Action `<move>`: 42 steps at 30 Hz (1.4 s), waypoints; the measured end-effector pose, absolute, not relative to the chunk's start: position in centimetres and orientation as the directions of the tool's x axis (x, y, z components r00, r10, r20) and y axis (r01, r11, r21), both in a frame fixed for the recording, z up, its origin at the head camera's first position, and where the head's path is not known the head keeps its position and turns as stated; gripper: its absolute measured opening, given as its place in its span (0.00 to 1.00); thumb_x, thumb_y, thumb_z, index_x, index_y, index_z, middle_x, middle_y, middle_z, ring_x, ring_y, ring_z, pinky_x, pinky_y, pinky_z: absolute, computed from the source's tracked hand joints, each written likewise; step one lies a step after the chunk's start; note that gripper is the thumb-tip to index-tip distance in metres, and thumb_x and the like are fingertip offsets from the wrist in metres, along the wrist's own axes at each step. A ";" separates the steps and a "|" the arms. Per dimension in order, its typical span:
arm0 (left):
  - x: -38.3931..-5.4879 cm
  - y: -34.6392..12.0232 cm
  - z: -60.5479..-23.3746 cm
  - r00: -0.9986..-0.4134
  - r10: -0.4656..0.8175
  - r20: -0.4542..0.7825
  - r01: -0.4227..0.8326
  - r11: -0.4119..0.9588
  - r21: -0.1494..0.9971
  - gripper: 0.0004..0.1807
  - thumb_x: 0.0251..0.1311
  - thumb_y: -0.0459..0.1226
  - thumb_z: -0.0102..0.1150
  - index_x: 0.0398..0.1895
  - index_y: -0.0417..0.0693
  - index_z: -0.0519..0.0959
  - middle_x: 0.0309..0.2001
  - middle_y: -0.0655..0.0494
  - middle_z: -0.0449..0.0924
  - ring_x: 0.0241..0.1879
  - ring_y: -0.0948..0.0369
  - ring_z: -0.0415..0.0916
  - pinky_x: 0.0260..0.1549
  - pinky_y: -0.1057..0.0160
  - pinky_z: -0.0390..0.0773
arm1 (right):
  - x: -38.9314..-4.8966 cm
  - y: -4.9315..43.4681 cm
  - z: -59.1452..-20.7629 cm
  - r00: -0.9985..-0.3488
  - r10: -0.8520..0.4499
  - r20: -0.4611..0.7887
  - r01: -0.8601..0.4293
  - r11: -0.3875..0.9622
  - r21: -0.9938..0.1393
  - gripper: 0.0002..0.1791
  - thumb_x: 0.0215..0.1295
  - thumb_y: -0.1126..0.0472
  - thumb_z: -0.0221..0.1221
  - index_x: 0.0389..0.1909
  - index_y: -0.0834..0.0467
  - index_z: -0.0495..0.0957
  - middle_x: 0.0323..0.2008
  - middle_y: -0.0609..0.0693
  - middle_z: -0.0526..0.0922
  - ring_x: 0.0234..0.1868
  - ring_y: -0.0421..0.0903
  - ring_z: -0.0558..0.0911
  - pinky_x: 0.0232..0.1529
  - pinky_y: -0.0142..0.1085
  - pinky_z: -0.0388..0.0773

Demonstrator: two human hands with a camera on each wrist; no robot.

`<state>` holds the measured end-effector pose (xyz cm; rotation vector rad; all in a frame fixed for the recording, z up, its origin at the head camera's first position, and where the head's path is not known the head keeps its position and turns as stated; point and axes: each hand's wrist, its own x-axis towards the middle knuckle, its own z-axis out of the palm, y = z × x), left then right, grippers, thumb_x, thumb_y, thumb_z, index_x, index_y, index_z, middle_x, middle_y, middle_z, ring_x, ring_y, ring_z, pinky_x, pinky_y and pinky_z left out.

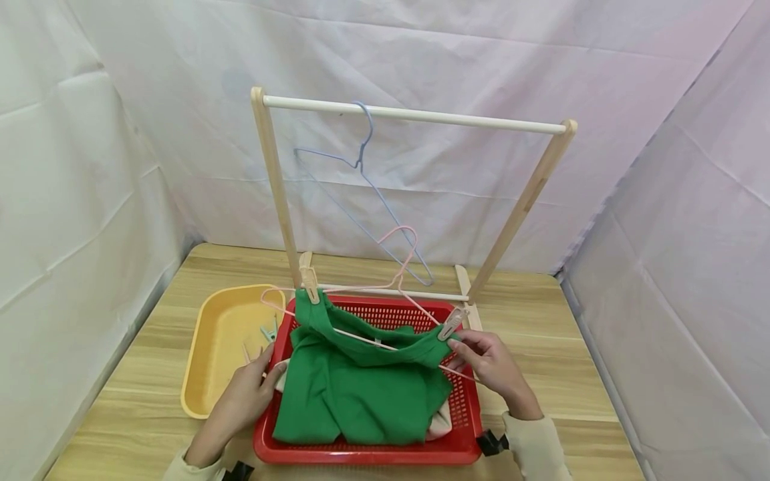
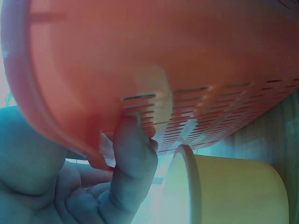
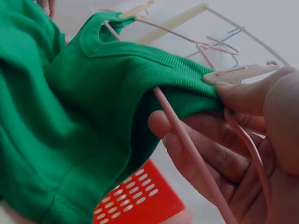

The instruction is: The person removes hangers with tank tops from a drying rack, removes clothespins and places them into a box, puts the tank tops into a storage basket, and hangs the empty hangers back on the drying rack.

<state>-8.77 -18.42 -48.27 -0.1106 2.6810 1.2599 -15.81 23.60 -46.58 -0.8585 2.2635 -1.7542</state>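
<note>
With curled left hand, gripping the slotted red plastic basket; with right hand, pinching ribbed green garment threaded with slim pink hanger.

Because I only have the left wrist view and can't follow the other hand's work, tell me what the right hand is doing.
Observer: The right hand pinches one end of a green garment's ribbed band.

Operator: Give me the number of clips on that band.

Observer: Two: a left clip and a right clip, one near each end.

Operator: Now tell me what stands behind the red basket.

Observer: A rack, with a bare blue hanger hooked over its top rail.
</note>
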 end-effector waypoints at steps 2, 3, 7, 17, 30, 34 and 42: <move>-8.8 -18.4 -48.2 -0.983 0.009 -0.186 -0.137 0.644 0.753 0.31 0.74 0.39 0.49 0.75 0.37 0.57 0.42 0.39 0.82 0.29 0.60 0.80 0.24 0.65 0.81 | -15.8 23.7 -46.9 -0.816 -0.530 0.231 -0.351 0.138 -0.926 0.10 0.73 0.73 0.50 0.45 0.70 0.80 0.32 0.65 0.84 0.26 0.53 0.86 0.29 0.43 0.84; -8.8 -18.4 -48.2 -0.983 0.009 -0.183 -0.134 0.645 0.752 0.31 0.74 0.39 0.49 0.75 0.37 0.57 0.42 0.39 0.82 0.29 0.59 0.81 0.24 0.65 0.81 | -15.9 23.7 -47.0 -0.812 -0.534 0.235 -0.354 0.131 -0.926 0.10 0.73 0.73 0.49 0.45 0.70 0.80 0.32 0.66 0.84 0.26 0.53 0.86 0.29 0.43 0.84; -8.7 -18.4 -48.1 -0.985 0.010 -0.170 -0.123 0.654 0.746 0.30 0.74 0.39 0.49 0.75 0.36 0.57 0.46 0.36 0.82 0.31 0.59 0.81 0.24 0.66 0.80 | -15.8 23.7 -47.5 -0.804 -0.542 0.245 -0.359 0.113 -0.927 0.10 0.73 0.73 0.49 0.45 0.70 0.80 0.32 0.66 0.84 0.26 0.52 0.86 0.28 0.43 0.84; -8.8 -18.4 -48.1 -0.981 0.012 -0.193 -0.140 0.647 0.750 0.32 0.73 0.40 0.51 0.75 0.36 0.57 0.45 0.38 0.82 0.31 0.59 0.80 0.25 0.62 0.83 | -15.7 23.8 -48.3 -0.812 -0.543 0.216 -0.322 0.107 -0.941 0.10 0.74 0.73 0.49 0.45 0.72 0.79 0.32 0.70 0.83 0.26 0.53 0.86 0.28 0.46 0.84; -8.7 -18.7 -47.7 -0.979 0.035 -0.200 -0.128 0.660 0.740 0.33 0.72 0.42 0.54 0.74 0.37 0.59 0.36 0.48 0.81 0.30 0.60 0.79 0.26 0.63 0.83 | -15.6 24.5 -48.7 -0.794 -0.576 0.196 -0.277 0.054 -0.959 0.11 0.75 0.72 0.47 0.46 0.74 0.77 0.32 0.71 0.83 0.27 0.58 0.86 0.30 0.48 0.84; -8.8 -19.0 -47.2 -0.973 0.054 -0.223 -0.132 0.664 0.736 0.33 0.71 0.44 0.56 0.72 0.37 0.62 0.41 0.46 0.83 0.32 0.60 0.81 0.26 0.61 0.83 | -15.5 24.6 -48.7 -0.798 -0.572 0.187 -0.270 0.063 -0.961 0.12 0.75 0.72 0.47 0.47 0.74 0.77 0.33 0.71 0.83 0.27 0.58 0.86 0.30 0.48 0.83; -9.1 -19.7 -44.7 -0.993 0.074 -0.089 -0.006 0.739 0.673 0.32 0.70 0.41 0.57 0.68 0.27 0.64 0.48 0.39 0.82 0.41 0.50 0.83 0.35 0.54 0.84 | -15.5 24.7 -48.8 -0.830 -0.540 0.142 -0.243 0.121 -0.962 0.12 0.75 0.69 0.49 0.47 0.73 0.78 0.34 0.70 0.83 0.28 0.52 0.87 0.31 0.46 0.84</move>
